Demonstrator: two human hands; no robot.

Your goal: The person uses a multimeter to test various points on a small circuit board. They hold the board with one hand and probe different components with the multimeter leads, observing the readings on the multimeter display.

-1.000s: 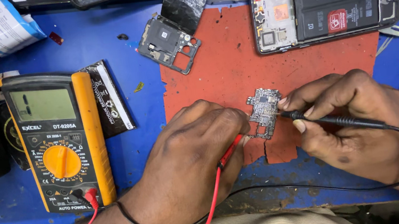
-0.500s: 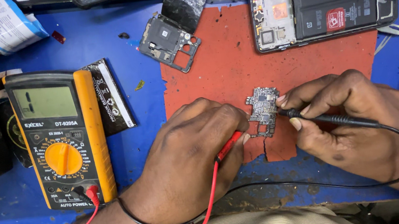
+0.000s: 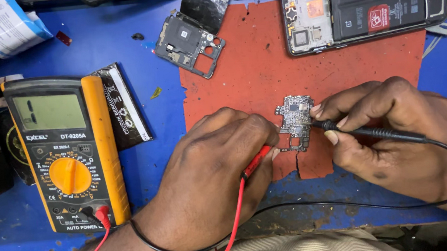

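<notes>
A small phone circuit board [image 3: 296, 120] lies on a red mat [image 3: 263, 76]. My left hand [image 3: 212, 171] grips a red test probe [image 3: 255, 161] whose tip meets the board's left edge. My right hand [image 3: 393, 134] pinches a black test probe [image 3: 370, 132] against the board's right side. Red and black leads run from both probes back to a yellow and black multimeter [image 3: 67, 154] at the left.
An opened phone body [image 3: 366, 0] lies at the mat's top right. A loose metal phone frame piece [image 3: 189, 45] sits at the mat's top left. A black packet [image 3: 123, 106] lies beside the meter, a white packet [image 3: 2, 27] at top left. The blue bench surface [image 3: 113, 42] surrounds the mat.
Both hands stay on the board with the probes; only the view has shifted slightly.
</notes>
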